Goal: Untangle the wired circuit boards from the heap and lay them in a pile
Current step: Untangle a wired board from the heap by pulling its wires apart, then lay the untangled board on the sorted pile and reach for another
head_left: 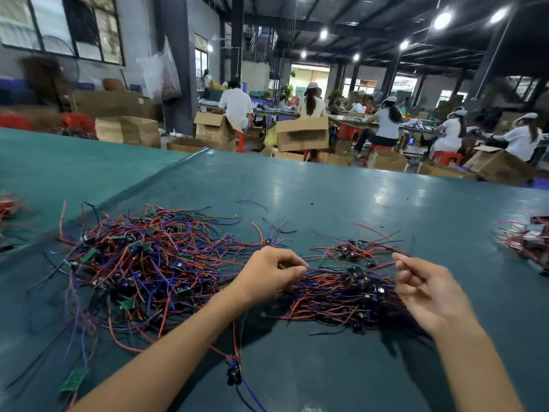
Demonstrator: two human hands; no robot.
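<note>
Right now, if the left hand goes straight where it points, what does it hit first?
The left hand points right: first the small pile of wired boards at its fingertips, probably; the right hand lies beyond.

2 hands: left [273, 272], right [421, 289]. Wired circuit board masses on the tabletop [341, 197]: 1 big tangled heap [142, 263] left of the left hand, 1 pile [341, 295] between the hands, 1 small cluster [353, 251] just beyond them. 2 blurry bundles: far left [9, 205], far right [525, 242]. Boards in the heap: too tangled to count. 5 seated workers [236, 105] well beyond the hands. 6 ceiling lamps [442, 19].
</note>
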